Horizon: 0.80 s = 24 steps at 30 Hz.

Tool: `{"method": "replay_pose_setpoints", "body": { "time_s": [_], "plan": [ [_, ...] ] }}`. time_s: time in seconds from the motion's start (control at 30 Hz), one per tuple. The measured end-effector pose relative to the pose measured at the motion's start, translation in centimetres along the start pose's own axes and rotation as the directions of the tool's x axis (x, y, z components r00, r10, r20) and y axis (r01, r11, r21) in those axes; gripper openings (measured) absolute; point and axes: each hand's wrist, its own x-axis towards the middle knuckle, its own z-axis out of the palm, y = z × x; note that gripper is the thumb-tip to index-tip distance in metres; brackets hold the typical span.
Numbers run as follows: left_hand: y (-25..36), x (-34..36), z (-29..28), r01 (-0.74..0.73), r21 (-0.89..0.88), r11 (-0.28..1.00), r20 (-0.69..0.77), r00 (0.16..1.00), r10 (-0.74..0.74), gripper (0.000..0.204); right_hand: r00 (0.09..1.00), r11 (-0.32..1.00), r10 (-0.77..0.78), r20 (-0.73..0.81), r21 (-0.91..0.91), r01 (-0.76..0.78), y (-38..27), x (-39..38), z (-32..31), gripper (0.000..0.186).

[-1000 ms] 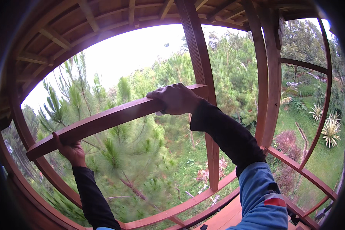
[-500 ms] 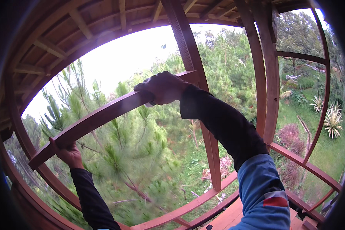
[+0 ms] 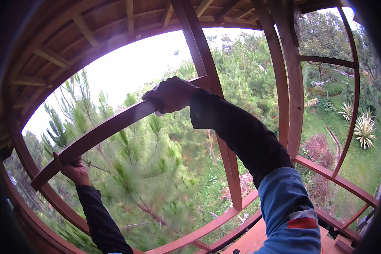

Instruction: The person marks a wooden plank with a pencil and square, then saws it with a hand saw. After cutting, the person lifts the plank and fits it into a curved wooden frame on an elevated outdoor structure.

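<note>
A reddish-brown wooden beam [image 3: 110, 129] slants across the opening, its left end lower than its right in the picture. Near that left end, my left hand [image 3: 75, 169] grips it from below, the thumb up along its near face. Farther right, my right hand [image 3: 172, 94] is wrapped over the top edge, fingers closed round the wood. A small pale spot shows under the right hand; I cannot make out what it is. The beam's right end meets an upright wooden post [image 3: 199, 46], but my right hand and sleeve partly hide the joint.
Wooden roof framing [image 3: 84, 29] curves overhead. More uprights [image 3: 279, 76] and a lower rail [image 3: 186, 240] frame the opening. Reddish floor boards [image 3: 252, 239] lie at the bottom right. Beyond the frame are pine branches [image 3: 131, 169], a grassy slope and spiky plants [image 3: 365, 129].
The whole view has shifted slightly, so the frame sits a little farther left in the picture. Both hands keep their hold on the beam, which stays against the post.
</note>
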Motion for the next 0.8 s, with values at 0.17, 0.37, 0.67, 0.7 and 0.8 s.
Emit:
{"method": "replay_pose_setpoints", "body": {
  "time_s": [0.17, 0.37, 0.67, 0.7, 0.8],
  "plan": [
    [1.0, 1.9, -1.8, 0.038, -0.044, 0.998, 0.147, 0.989, -0.031, 0.033, 0.997, 0.997, -0.071, -0.035, 0.037, 0.072, -0.7, -0.5, -1.0, 0.047],
    [2.1, 1.9, -0.9, 0.008, 0.007, 1.000, 0.049, 0.999, -0.009, 0.033, 0.616, 0.900, 0.280, -0.736, 0.425, 0.098, -7.6, -6.2, 1.4, 0.082],
    [1.1, 0.8, -0.1, 0.048, 0.042, 0.998, 0.069, 0.996, -0.051, 0.037, 0.326, -0.489, 0.745, 0.583, 0.143, 0.861, -5.4, -2.2, 18.0, 0.083],
    [1.2, 0.1, 0.4, 0.036, 0.046, 0.998, 0.061, 0.997, -0.038, 0.037, 0.339, -0.489, 0.743, 0.577, 0.122, 0.864, -5.1, -0.2, 16.5, 0.087],
    [-2.1, -1.6, 2.3, 0.095, -0.017, 0.995, 0.103, 0.990, -0.093, 0.035, 0.423, -0.486, 0.833, -0.357, -0.106, 0.868, 2.7, 2.2, 12.5, 0.095]
  ]
}}
